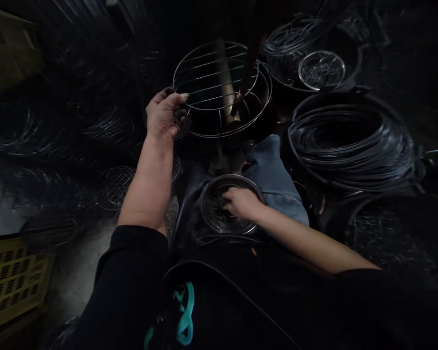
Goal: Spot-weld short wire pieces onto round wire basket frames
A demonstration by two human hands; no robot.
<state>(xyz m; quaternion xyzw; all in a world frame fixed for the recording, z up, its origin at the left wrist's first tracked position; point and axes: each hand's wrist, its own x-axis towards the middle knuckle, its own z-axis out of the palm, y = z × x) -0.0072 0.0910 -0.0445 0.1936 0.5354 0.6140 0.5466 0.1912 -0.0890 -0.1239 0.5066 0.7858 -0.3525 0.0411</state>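
My left hand (165, 113) pinches the left rim of a round wire rack (211, 88), thumb on top. The rack has straight parallel rods across a ring, with a second wire ring (237, 130) below it. A copper-coloured electrode tip (238, 96) meets the rack near its right side, and a thick brass-coloured bar (226, 85) runs beneath. My right hand (243, 204) is down in a round metal bowl (209, 221) in my lap, fingers curled among small dark wire pieces (221, 218). What its fingertips hold is hidden.
A large coil of wire (350, 146) sits in a round tub at right. Behind it is another bowl (321, 70) of small pieces beside looped wire (290, 39). A yellow crate (12, 277) stands at lower left. Bundled wirework (118, 187) lies left of my arm.
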